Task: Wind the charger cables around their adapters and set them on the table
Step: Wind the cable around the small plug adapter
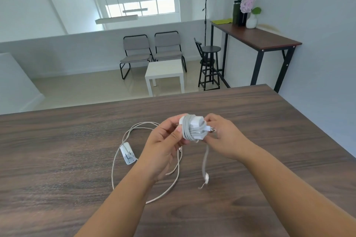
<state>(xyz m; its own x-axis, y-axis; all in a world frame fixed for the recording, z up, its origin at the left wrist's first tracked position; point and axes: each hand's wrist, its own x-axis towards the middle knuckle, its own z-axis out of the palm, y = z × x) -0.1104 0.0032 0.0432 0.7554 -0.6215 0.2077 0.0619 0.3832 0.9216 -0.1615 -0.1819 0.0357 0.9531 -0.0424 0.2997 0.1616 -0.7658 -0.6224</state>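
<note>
A sparse home lounge: grey chairs (152, 52), white side table (164, 74), floor lamp (205, 5), flower vase (251, 19).

Both hands are up over the brown table (250, 121). The left hand (163, 144) & the right hand (221, 136) hold a white adapter (194, 121) between them. A gray cable (189, 130) goes round & round it, w/ its loose end (204, 167) hanging down, tip near the table top. A 2nd adapter (127, 155) lies flat on the table, left of the hands, prongs up. Its thin white cable (115, 159) lies in big loose loops, partly under the left wrist. Far back: 2 gray chairs (152, 50), a small white table (164, 74), a black stool (210, 65), a tall desk (256, 38) w/ a flower vase (251, 20).
</note>
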